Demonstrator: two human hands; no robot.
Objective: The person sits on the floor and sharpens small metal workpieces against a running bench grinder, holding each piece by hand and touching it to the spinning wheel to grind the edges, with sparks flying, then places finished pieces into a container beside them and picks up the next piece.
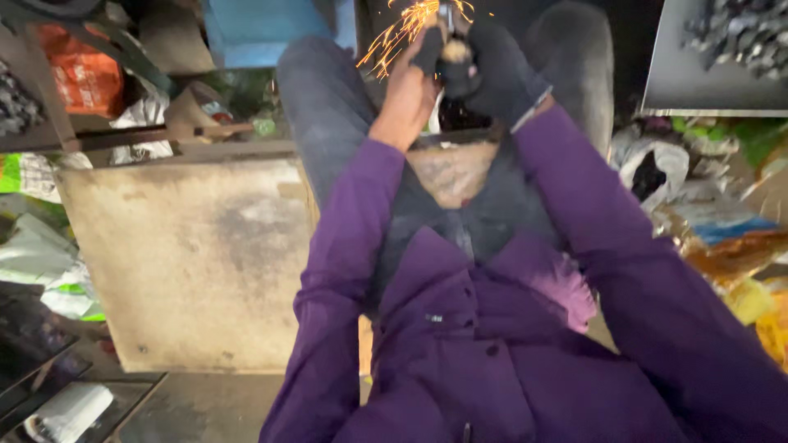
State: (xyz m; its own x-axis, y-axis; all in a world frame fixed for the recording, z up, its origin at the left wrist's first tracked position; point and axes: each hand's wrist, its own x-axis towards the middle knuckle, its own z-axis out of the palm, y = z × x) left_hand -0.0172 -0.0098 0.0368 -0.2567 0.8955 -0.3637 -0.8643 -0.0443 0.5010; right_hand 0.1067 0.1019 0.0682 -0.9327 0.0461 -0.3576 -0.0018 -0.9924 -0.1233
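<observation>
Seated person in purple shirt (492,361) and dark grey trousers (328,98), knees apart, seen from above. Wooden board (189,262), stained and worn, lies at the person's left side, its near edge by the left sleeve, its far edge under a cluttered shelf (98,135). Grey metal tray (698,82) with dark metal bits sits at far right. Crumpled bags and wrappers (722,238) pile below the tray; orange bag (82,74) at far left on the shelf.

Both hands meet up front between the knees, at the top of the view. Right hand (501,70) wears a dark glove, fingers curled tight around a small metal workpiece (450,51). Left hand (406,90) is bare, fingers wrapped close on the same piece from the other side, touching the glove. Orange sparks (402,29) spray up and left from the piece's far end. What it grinds against is cut off by the top edge, cannot tell.
</observation>
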